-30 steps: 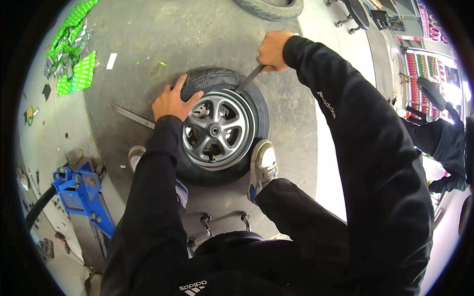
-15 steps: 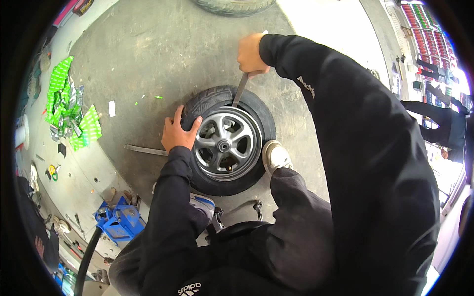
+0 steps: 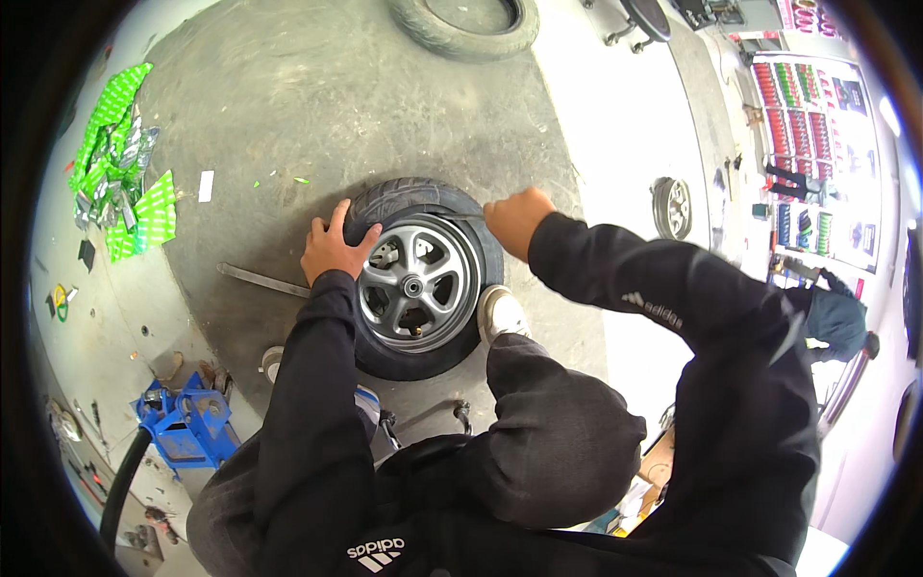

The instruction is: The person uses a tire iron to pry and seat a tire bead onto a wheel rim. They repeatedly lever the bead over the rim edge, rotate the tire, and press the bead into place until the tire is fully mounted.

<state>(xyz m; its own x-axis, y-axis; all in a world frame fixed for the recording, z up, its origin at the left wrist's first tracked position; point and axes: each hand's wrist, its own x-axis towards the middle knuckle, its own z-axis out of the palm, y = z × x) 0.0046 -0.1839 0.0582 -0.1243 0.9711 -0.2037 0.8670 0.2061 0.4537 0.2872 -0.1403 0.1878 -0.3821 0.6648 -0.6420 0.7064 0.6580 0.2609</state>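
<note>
The wheel [image 3: 444, 274], a grey five-spoke one with its black tyre [image 3: 413, 366] on, lies flat on the floor [image 3: 288, 115] in front of the person. Reading the wheel as a clock face, the left hand [image 3: 336, 240] rests on the tyre at 10 o'clock, its grip spread wide, thumb well apart from the fingers, pressing rather than clasping. Off at 2 o'clock the right hand [image 3: 517, 223] has its grip closed around a flat metal lever [image 3: 466, 216], whose far end meets the tyre's inner edge at 1 o'clock. A second lever [image 3: 264, 281] lies at 9 o'clock, partly hidden by the left sleeve [image 3: 317, 394]; a shoe [image 3: 502, 313] stands against the tyre near 4, a loose tyre [image 3: 471, 45] well apart at 12, a blue jack [image 3: 187, 428] at 8
</note>
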